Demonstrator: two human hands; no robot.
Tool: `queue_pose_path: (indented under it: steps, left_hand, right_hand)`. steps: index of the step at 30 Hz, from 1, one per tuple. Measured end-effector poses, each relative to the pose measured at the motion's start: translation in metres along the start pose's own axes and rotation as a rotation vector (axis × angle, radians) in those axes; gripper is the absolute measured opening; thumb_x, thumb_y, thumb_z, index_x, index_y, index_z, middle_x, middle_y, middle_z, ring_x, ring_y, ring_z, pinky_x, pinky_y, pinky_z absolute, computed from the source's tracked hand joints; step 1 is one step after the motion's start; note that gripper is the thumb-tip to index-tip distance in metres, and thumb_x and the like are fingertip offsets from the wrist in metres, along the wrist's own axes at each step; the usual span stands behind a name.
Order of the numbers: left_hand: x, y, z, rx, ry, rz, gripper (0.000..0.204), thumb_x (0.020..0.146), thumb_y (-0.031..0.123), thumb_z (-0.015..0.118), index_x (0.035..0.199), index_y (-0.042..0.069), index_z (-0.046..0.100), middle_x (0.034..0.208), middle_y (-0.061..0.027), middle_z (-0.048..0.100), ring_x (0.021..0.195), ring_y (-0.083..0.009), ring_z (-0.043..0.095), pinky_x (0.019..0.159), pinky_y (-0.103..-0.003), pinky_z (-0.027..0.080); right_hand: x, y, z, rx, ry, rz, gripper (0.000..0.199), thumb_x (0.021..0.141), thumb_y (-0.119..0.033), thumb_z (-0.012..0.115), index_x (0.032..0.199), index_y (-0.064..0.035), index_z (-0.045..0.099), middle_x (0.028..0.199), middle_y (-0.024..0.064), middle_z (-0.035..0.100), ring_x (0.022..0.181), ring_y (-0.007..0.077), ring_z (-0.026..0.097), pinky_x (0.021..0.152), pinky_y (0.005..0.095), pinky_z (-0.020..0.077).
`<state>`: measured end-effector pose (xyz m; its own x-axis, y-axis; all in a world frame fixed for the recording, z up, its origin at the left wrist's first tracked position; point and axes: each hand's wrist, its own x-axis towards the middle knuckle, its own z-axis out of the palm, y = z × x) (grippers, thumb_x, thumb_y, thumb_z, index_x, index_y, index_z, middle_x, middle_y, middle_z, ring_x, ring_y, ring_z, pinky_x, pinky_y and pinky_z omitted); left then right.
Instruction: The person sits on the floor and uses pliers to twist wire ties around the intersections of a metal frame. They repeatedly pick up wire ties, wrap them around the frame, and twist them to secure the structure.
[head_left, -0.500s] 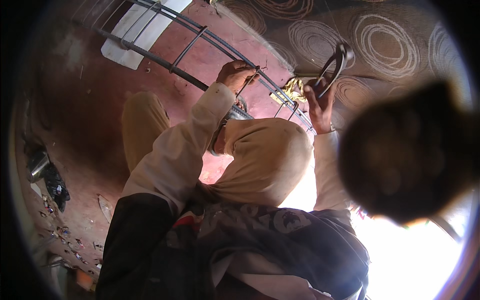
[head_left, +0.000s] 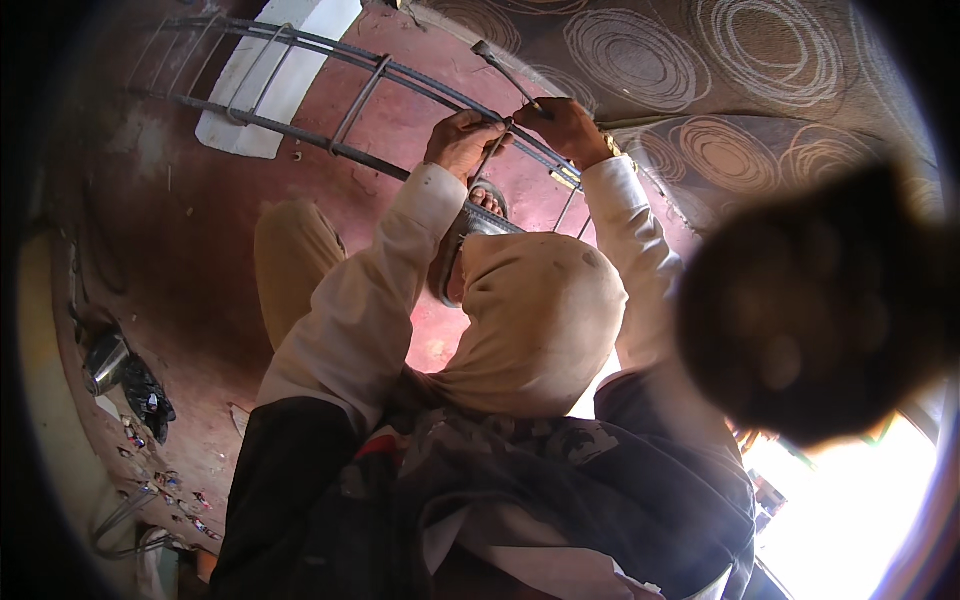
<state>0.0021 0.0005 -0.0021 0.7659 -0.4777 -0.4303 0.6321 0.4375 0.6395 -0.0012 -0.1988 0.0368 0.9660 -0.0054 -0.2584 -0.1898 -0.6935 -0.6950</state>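
A long cage of dark steel bars with square stirrups runs diagonally in front of me. My left hand is closed at the upper bars, fingertips pinching a stirrup where it meets a bar. Close beside it, my right hand is wrapped around dark metal pincers, whose far end points up and left beyond the bars. The fingers of both hands nearly meet at this joint. Any tie wire between them is too small to make out.
A white slab lies under the cage on the reddish floor. My sandalled foot is beside the bars. Circle-patterned fabric stands beyond. At left lie a metal cup, a black plastic bag and scattered scraps.
My right hand has moved left to the joint, bringing the pincers from the right over the bars. My left hand stays at the same stirrup. The view has shifted slightly.
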Motion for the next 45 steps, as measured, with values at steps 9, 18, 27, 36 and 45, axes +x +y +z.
queue_pose_path:
  steps: [9, 18, 27, 36, 45]
  left_hand:
    - [-0.016, 0.005, 0.011, 0.525, 0.186, 0.237, 0.009, 0.087, 0.003, 0.065, 0.094, -0.003, 0.064, 0.086, -0.0102, 0.069, 0.077, -0.0176, 0.067, 0.071, -0.031, 0.055]
    - [-0.014, 0.019, 0.023, 1.013, 0.126, 0.643, 0.037, 0.082, 0.003, 0.069, 0.117, 0.006, 0.058, 0.092, -0.0113, 0.07, 0.084, -0.0286, 0.067, 0.074, -0.036, 0.053]
    - [0.013, 0.035, 0.021, 1.292, -0.001, 0.669, 0.04, 0.079, 0.004, 0.069, 0.116, 0.004, 0.054, 0.092, -0.0133, 0.07, 0.084, -0.0359, 0.066, 0.073, -0.044, 0.052]
    - [0.013, 0.037, 0.033, 1.423, 0.027, 0.54, 0.05, 0.076, 0.0, 0.068, 0.123, 0.003, 0.049, 0.083, -0.0114, 0.07, 0.079, -0.0329, 0.067, 0.072, -0.04, 0.052]
    - [0.026, 0.036, 0.029, 1.494, -0.029, 0.554, 0.047, 0.076, 0.0, 0.068, 0.12, 0.003, 0.05, 0.084, -0.0131, 0.069, 0.08, -0.0337, 0.067, 0.072, -0.041, 0.052]
  right_hand:
    - [0.024, 0.017, -0.003, 0.359, -0.421, 0.403, 0.029, 0.082, -0.036, 0.069, 0.093, -0.0093, 0.071, 0.068, -0.0015, 0.054, 0.062, 0.0122, 0.044, 0.057, 0.0298, 0.0373]
    - [0.028, 0.031, 0.006, 0.309, -0.458, 0.258, 0.029, 0.081, -0.038, 0.068, 0.085, -0.0089, 0.069, 0.068, -0.0025, 0.053, 0.067, 0.0121, 0.045, 0.066, 0.0295, 0.0355]
    - [0.017, 0.02, -0.005, 0.235, -0.421, 0.167, 0.039, 0.077, -0.038, 0.068, 0.101, -0.0073, 0.072, 0.091, 0.0034, 0.066, 0.087, 0.0177, 0.054, 0.083, 0.0334, 0.0409]
    - [0.01, 0.026, 0.007, 0.335, -0.261, 0.163, 0.036, 0.078, -0.04, 0.066, 0.093, -0.0078, 0.069, 0.079, 0.0023, 0.058, 0.077, 0.0175, 0.05, 0.075, 0.035, 0.0401]
    - [0.022, 0.073, 0.025, 0.449, -0.228, 0.158, 0.045, 0.073, -0.039, 0.071, 0.106, -0.0085, 0.071, 0.098, 0.0088, 0.065, 0.095, 0.0208, 0.056, 0.087, 0.0323, 0.0419]
